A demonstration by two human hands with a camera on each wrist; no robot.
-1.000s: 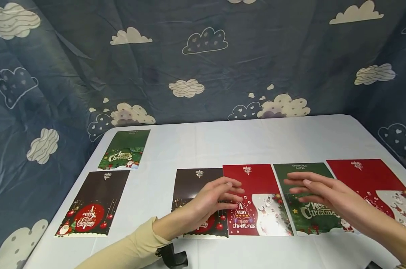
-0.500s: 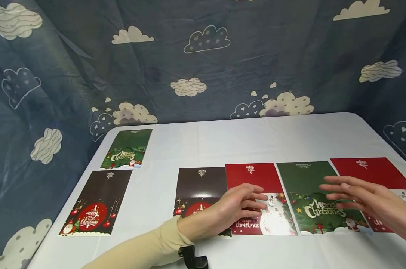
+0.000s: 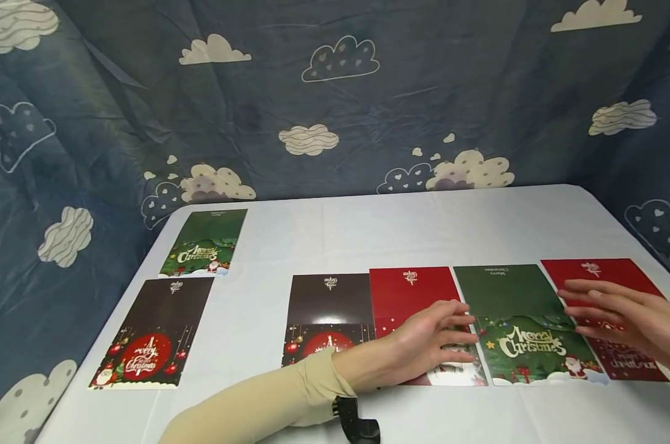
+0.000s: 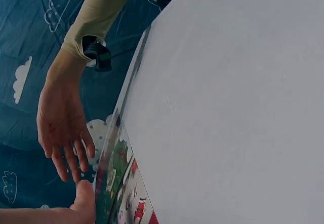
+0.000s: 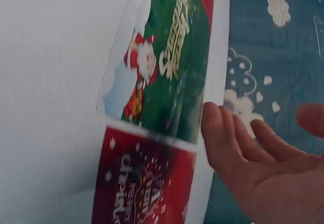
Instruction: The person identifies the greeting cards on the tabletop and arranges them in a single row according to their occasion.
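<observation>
My left hand hovers with loosely bent fingers over the lower half of a red Christmas card, hiding much of its print. Fingers apart and holding nothing, my right hand is over another red card at the right end of the row. Between the two hands lies a green "Merry Christmas" card, fully visible. A dark brown card with a red bauble is left of my left hand, partly covered by the forearm. In the right wrist view, the right hand shows its palm beside the cards.
The cards lie flat on a white-covered table. Further left are a second dark brown card and, behind it, a smaller-looking green card. A dark cloud-patterned curtain hangs behind. A black wrist camera sits on the left wrist.
Both hands have moved right: the left from over the brown card to the red one, the right from the green card to the right-end red one. The cards have stayed put.
</observation>
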